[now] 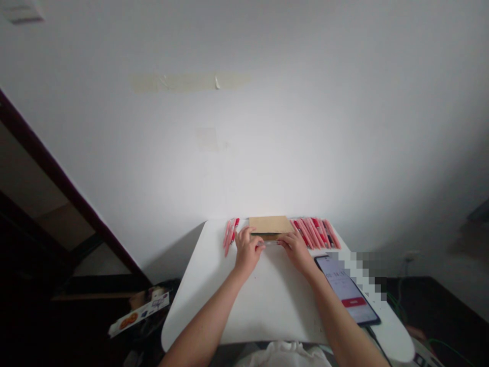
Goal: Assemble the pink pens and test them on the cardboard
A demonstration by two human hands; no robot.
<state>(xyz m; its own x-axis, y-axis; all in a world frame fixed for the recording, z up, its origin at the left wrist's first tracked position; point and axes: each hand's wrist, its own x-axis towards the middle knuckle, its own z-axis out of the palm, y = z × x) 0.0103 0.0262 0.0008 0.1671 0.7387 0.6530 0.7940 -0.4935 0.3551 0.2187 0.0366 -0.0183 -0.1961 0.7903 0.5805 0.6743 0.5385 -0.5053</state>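
My left hand (pixel 247 251) and my right hand (pixel 295 247) meet at the far side of a small white table (pixel 267 300), just in front of a flat brown cardboard box (pixel 269 225). Both hands have their fingers curled and pinch a thin pale pen (pixel 269 243) held level between them. Two or three red pens (pixel 230 235) lie left of the box. Several red pens (pixel 315 232) lie in a row to its right.
A phone (pixel 347 289) with a lit screen lies on the table beside my right forearm, a cable running off its near end. A white wall rises right behind the table. A printed carton (pixel 139 311) sits on the dark floor to the left.
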